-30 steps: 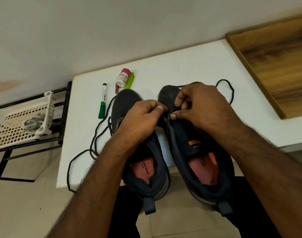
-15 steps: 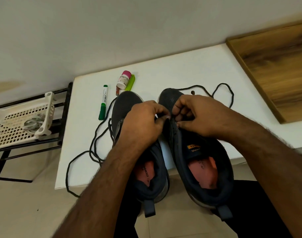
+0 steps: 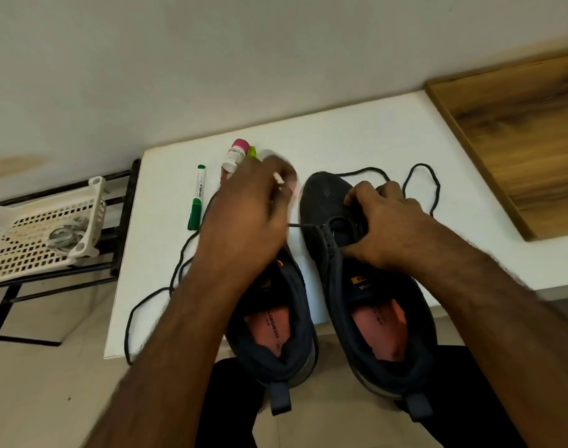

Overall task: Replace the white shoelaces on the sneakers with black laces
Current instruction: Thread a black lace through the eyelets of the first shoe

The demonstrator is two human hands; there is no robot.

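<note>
Two dark sneakers with pink insoles stand on the white table (image 3: 366, 134), heels toward me. My right hand (image 3: 386, 227) grips the right sneaker (image 3: 324, 195) at its eyelet area, fingers curled over the tongue. My left hand (image 3: 250, 215), blurred, hovers over the left sneaker (image 3: 276, 334) and pinches a black lace (image 3: 303, 225) stretched taut from the right sneaker's left eyelet. The far end of that lace loops on the table behind the right sneaker. A second black lace (image 3: 179, 263) trails off the table's left front edge.
A green marker (image 3: 197, 202), a small pink-capped bottle (image 3: 234, 156) and a yellow-green highlighter (image 3: 252, 151) lie behind the left sneaker. A white plastic basket (image 3: 33, 234) sits on a black rack at left. A wooden panel (image 3: 518, 140) borders the table's right.
My left hand has pulled away to the left from the right sneaker, drawing the black lace taut through the eyelet. My right hand stays on the right sneaker.
</note>
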